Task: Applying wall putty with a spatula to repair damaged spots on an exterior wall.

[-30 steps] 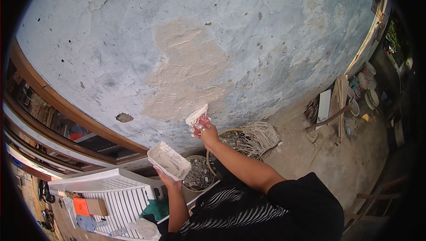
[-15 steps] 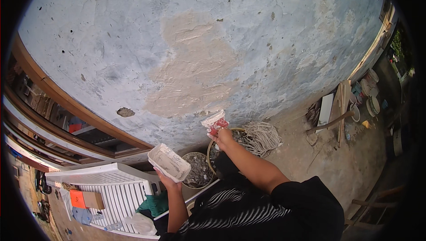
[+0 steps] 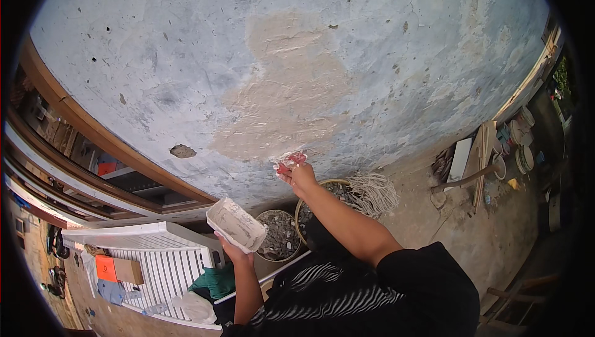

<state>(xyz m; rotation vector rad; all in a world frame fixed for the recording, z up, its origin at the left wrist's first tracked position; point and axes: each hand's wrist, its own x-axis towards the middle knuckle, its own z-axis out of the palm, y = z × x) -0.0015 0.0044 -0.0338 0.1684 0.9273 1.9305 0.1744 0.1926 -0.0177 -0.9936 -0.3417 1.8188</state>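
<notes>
My right hand [image 3: 299, 179] grips a putty knife [image 3: 290, 162] with a red, filler-smeared handle. Its blade meets the wall at the lower edge of a beige filler patch [image 3: 291, 98], where ridges show in the surface. The wall [image 3: 155, 39] around the patch is worn pale blue, with cracks and small holes. Lower down, my left hand [image 3: 234, 250] holds a white rectangular tub [image 3: 237, 225] tilted toward me, its inside coated with filler. That tub stays apart from the wall.
Buckets of rubble [image 3: 278, 238] and a mop head [image 3: 373, 193] stand at the wall's foot. A white slatted bench [image 3: 164, 269] on the left bears an orange box [image 3: 105, 268] and a green cloth [image 3: 215, 282]. Boards [image 3: 480, 163] lean at right; a wood-framed window [image 3: 118, 157] is at left.
The putty knife has moved up and left from in front of the wall onto the patch's lower edge. My view has shifted slightly; the tub is still held in my left hand.
</notes>
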